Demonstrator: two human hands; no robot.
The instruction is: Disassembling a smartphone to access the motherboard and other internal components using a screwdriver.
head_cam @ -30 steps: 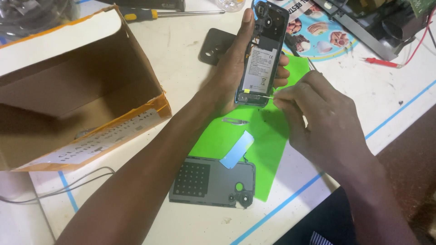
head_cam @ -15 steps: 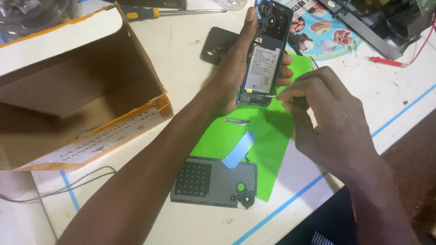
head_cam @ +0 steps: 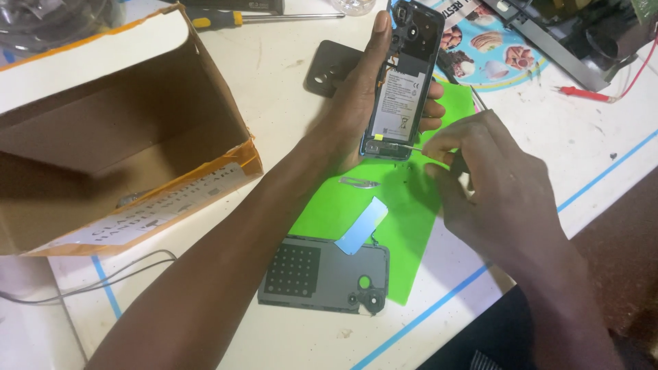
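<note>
Head view, single moment, listed from the hands outward.

Left hand (head_cam: 356, 103): wrapped around an opened phone (head_cam: 402, 79), thumb along one long edge, fingertips curled over the other. The phone is held upright above the table, back cover off, battery and camera cluster showing.

Right hand (head_cam: 490, 185): thumb and forefinger pinched on a thin metal tool (head_cam: 411, 146), its tip touching the lower end of the phone, just below the battery.

Green mat (head_cam: 411, 226): lies under both hands. On it: a small scalpel blade (head_cam: 360, 181) and a pale blue strip (head_cam: 362, 225), which overlaps the removed grey back cover (head_cam: 322, 274) at the mat's near edge.

Further out: dark plate (head_cam: 329, 67) beside the left wrist; open cardboard box (head_cam: 116, 137) to the left; screwdriver (head_cam: 226, 18) at the far edge; round printed disc (head_cam: 490, 58) and red probe (head_cam: 582, 94) to the right.

Risks, as judged:
- The tool could slip off the part and scratch the board or puncture the battery, since the phone is held in the air rather than braced on the table.
- A loosened small part could drop and be lost on the mat.
- The bare blade lies close to the left forearm; a lowered arm could catch it.

Not made out:
- The tool's tip and what it touches are too small to identify.
- The phone's screen side faces away.
- The box interior is largely in shadow.
- Items along the top edge are cut off.
</note>
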